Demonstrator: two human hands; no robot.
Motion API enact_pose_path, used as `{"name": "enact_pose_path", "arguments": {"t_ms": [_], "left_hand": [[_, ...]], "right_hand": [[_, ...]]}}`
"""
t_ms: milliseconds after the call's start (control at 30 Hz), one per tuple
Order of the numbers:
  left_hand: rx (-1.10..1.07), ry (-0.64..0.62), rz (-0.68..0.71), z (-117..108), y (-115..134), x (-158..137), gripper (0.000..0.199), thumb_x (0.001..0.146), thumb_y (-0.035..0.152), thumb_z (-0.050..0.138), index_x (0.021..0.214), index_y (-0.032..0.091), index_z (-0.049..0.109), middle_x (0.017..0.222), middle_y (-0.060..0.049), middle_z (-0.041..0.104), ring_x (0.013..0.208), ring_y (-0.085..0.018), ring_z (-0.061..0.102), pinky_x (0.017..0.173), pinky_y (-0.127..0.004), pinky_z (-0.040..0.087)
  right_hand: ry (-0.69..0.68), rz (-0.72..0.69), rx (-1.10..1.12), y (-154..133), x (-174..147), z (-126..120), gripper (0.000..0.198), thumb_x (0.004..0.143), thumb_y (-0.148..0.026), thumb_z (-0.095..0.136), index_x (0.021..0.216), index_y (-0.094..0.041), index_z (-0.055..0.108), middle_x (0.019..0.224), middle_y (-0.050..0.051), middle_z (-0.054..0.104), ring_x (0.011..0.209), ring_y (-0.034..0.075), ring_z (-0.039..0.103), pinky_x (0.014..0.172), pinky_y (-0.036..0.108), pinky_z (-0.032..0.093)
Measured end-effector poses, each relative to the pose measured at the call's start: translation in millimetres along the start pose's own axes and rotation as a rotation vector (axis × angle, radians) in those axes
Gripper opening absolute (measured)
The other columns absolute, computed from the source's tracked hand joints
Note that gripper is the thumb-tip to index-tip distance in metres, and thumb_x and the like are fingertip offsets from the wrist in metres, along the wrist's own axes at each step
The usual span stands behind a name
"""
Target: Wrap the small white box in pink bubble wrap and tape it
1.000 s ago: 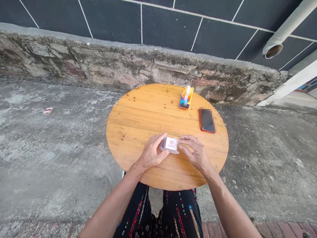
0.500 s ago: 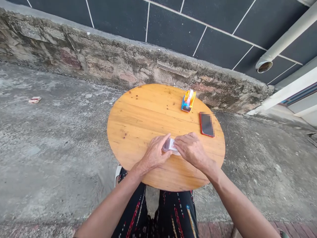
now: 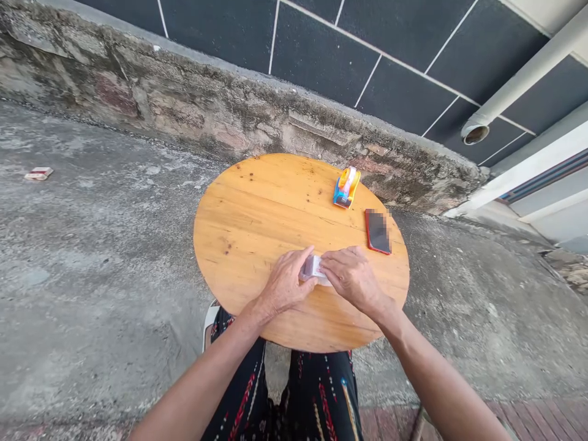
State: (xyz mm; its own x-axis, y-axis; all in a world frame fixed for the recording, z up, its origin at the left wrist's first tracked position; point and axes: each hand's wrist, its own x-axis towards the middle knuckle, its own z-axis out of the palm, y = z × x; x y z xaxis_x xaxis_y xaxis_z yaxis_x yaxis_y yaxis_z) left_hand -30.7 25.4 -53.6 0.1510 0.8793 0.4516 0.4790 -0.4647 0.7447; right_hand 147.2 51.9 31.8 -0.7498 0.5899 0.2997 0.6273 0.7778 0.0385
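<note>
A small white box (image 3: 314, 265) with what looks like clear plastic film around it rests on the round wooden table. My left hand (image 3: 288, 278) grips its left end between thumb and fingers. From the right, my right hand (image 3: 351, 275) has its fingers bunched over the box's other end, and they hide that part of it. Any print on the box is too small to read.
A blue and yellow tape dispenser (image 3: 345, 187) stands toward the far right of the table (image 3: 257, 220). Nearer lies a phone (image 3: 378, 233) with a red case. A stone-footed wall (image 3: 220, 116) runs behind; a small packet (image 3: 39, 174) lies on the concrete ground.
The view has shifted a little, so the table and the things on it sit slightly further left. Both hands keep nearly the same hold on the box.
</note>
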Motion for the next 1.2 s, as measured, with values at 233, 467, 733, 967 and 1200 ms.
{"name": "enact_pose_path", "arguments": {"t_ms": [233,467,733,967,1200], "left_hand": [[0.015,-0.002,0.000,0.5,-0.6,0.6,0.066,0.077,0.024,0.060,0.139,0.017,0.039,0.125,-0.012,0.059,0.115,-0.027,0.054,0.100,-0.044,0.042],[0.008,0.020,-0.004,1.4,-0.9,-0.2,0.067,0.076,0.021,0.058,0.139,0.018,0.039,0.125,-0.011,0.060,0.115,-0.026,0.054,0.101,-0.045,0.042],[0.009,0.011,0.004,0.1,-0.2,0.5,0.067,0.076,0.021,0.059,0.140,0.019,0.039,0.126,-0.011,0.059,0.116,-0.026,0.054,0.101,-0.045,0.042],[0.001,0.006,-0.008,0.2,-0.1,0.1,0.066,0.077,0.023,0.060,0.140,0.018,0.040,0.125,-0.011,0.059,0.114,-0.026,0.054,0.100,-0.044,0.042],[-0.005,0.000,0.002,-0.3,0.6,0.1,0.067,0.077,0.022,0.060,0.140,0.019,0.038,0.124,-0.010,0.060,0.113,-0.026,0.054,0.100,-0.043,0.041]], "right_hand": [[0.012,0.045,-0.012,1.9,6.9,10.6,0.022,0.094,-0.018,0.049,0.085,-0.017,0.069,0.089,0.008,0.072,0.081,0.022,0.063,0.074,0.037,0.040],[0.040,0.099,0.235,15.8,-1.3,2.3,0.019,0.094,-0.024,0.051,0.095,-0.021,0.070,0.098,0.008,0.072,0.092,0.022,0.067,0.081,0.037,0.049],[-0.014,0.010,0.077,9.0,-1.8,3.9,0.021,0.095,-0.022,0.049,0.096,-0.017,0.069,0.098,0.010,0.072,0.091,0.023,0.065,0.081,0.038,0.045],[0.034,0.064,0.166,14.2,4.9,5.7,0.020,0.094,-0.019,0.050,0.087,-0.018,0.069,0.090,0.008,0.072,0.083,0.020,0.065,0.077,0.034,0.049],[0.041,0.072,0.232,15.4,-10.0,-0.5,0.017,0.091,-0.021,0.054,0.099,-0.017,0.069,0.102,0.010,0.071,0.093,0.022,0.066,0.082,0.036,0.050]]}}
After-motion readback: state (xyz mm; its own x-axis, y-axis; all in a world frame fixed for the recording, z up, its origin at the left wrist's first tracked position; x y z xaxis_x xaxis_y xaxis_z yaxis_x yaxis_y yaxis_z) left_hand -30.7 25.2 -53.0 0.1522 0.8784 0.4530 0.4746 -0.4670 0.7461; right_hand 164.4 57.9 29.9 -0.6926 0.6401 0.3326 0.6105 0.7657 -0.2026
